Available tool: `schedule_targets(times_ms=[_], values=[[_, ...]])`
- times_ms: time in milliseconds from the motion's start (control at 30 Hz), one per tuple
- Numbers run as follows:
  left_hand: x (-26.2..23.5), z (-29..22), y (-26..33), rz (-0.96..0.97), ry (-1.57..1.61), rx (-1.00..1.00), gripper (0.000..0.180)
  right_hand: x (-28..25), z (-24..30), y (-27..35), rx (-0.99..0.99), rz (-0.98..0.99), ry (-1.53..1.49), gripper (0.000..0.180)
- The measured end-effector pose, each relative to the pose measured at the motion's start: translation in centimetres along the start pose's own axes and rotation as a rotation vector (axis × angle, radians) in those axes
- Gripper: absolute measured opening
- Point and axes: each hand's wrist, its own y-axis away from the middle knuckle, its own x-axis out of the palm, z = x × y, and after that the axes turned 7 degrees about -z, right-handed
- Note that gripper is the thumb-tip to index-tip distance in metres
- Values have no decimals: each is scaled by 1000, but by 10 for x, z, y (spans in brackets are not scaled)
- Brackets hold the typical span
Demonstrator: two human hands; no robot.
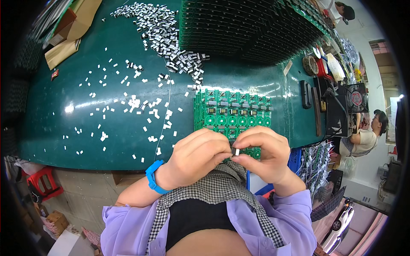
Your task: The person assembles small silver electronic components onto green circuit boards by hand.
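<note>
Left grip (194, 155) and right grip (268, 153) meet at the near edge of a stack of green circuit boards (232, 110), and from my distant seat I see the right one pinching a small black-and-white block (237, 151) between thumb and forefinger; the left one's fingertips bunch right beside it, and I can't tell whether they hold its edge. Sweeping left to right now: a red stool (39, 174) stands on the floor, and brown paper (62, 53) lies on the far left of the green surface (47, 98). Loose white pieces (134, 103) are strewn along the middle, and I've got a big heap of blocks (156, 32) beyond them! A blue wristband (153, 177) circles the left wrist. Rows of upright boards (222, 27) tower behind the stack; then, over to the right, a black fan (357, 98) and a co-worker (361, 143) beyond the surface's edge
</note>
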Motion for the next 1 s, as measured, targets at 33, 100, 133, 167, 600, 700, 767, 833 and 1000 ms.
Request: schedule_targets(times_ms=[33,100,133,167,600,700,767,833,1000], values=[[0,0,-1,26,-14,22,17,-1,-1,1,1,-1,0,22],[1,1,0,52,-29,44,17,-3,-2,2,45,46,-64,21],[1,1,1,49,-21,45,18,-4,-2,2,45,46,-65,21],[2,1,2,45,-13,45,18,-5,-1,1,66,84,-76,21],[3,1,1,13,-45,70,26,0,1,12,-135,-87,201,22],[3,-1,1,11,-101,87,26,1,-1,16,-172,-105,245,23],[2,0,1,-2,-142,107,25,1,-2,18,-190,-105,265,25],[1,0,1,18,-135,121,25,2,-1,20,-186,-112,244,26],[1,1,0,53,-102,120,26,3,1,19,-99,-126,165,24]])
